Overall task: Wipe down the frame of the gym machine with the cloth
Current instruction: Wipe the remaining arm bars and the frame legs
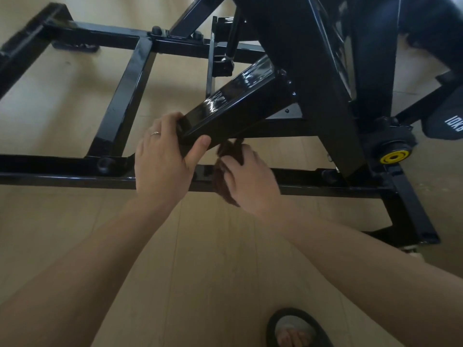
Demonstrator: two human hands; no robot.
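Pale wood-look flooring [205,259] fills the background beneath a glossy black steel gym machine frame [125,81] that stands on it.

Nearest the camera, the left hand [162,166] grips the free lower end of a slanted glossy black square tube [233,101]: the fingers curl over the end's far side and the thumb presses along its near face. A thin ring [155,133] sits on one finger of that hand.

Just to its right, the right hand [250,181] clutches a bunched dark brown cloth [229,156], its fingers curled into the fabric. The cloth sits just under the slanted tube's lower end and in front of the long horizontal black base rail [75,176]; motion blur hides whether it touches either one.

Farther out, the slanted tube rises to a wide black upright column [313,71]. A black cross bar [122,96] links the near rail to the far rail [105,33]. At right, a yellow round cap [394,156] marks a pivot, and a black weight plate [448,123] with white lettering sits at the picture's edge.

At the bottom edge, a foot in a black open-toe sandal [298,329] rests on the floor.
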